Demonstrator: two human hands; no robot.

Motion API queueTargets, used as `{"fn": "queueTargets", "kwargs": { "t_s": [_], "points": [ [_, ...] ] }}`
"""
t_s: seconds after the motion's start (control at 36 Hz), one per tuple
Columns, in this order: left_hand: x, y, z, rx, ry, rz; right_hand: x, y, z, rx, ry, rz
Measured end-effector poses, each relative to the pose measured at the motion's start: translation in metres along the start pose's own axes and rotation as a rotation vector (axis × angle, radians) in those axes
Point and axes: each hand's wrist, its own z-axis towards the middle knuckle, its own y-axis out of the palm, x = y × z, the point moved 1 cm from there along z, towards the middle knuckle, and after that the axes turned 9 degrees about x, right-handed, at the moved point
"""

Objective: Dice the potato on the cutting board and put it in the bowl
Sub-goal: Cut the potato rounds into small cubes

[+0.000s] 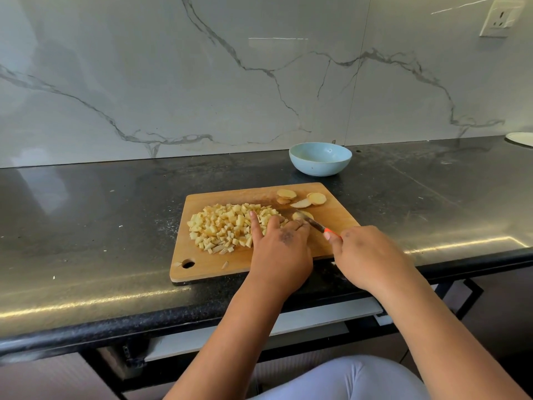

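A wooden cutting board (207, 267) lies on the black counter. A heap of diced potato (225, 226) covers its left middle. Several round potato slices (315, 198) lie at its far right corner. My left hand (278, 249) holds down a potato slice (301, 216) with curled fingers, its little finger stretched over the dice. My right hand (366, 255) grips a knife with an orange handle (317, 226); the blade tip rests on that slice. A light blue bowl (320, 158) stands behind the board, with nothing visible in it.
The counter (86, 226) runs along a marble wall. A white plate (520, 139) shows at the far right edge. A wall socket (500, 18) sits high on the right. The counter's front edge passes just under my wrists.
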Motion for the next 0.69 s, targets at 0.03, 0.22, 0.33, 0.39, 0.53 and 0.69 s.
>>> {"fn": "queueTargets", "kwargs": {
  "t_s": [0.03, 0.22, 0.33, 0.39, 0.53, 0.69],
  "points": [
    [0.000, 0.000, 0.000, 0.000, 0.000, 0.002, -0.001, 0.001, 0.000, 0.010, -0.017, 0.005],
    [0.000, 0.000, -0.001, 0.014, 0.009, -0.005, -0.001, 0.000, -0.001, 0.213, -0.184, 0.048],
    [0.000, 0.002, -0.001, 0.032, 0.004, -0.024, 0.006, 0.001, -0.001, 0.243, -0.181, 0.058],
    [-0.001, 0.001, -0.001, 0.034, 0.009, -0.033, 0.009, 0.003, -0.001, 0.234, -0.179, 0.093],
    [-0.001, 0.001, -0.001, 0.006, 0.035, 0.005, 0.011, 0.006, -0.008, 0.199, -0.214, 0.137],
    [0.000, 0.001, 0.000, 0.003, 0.033, 0.017, 0.009, 0.009, -0.012, 0.242, -0.211, 0.138]
  ]
}}
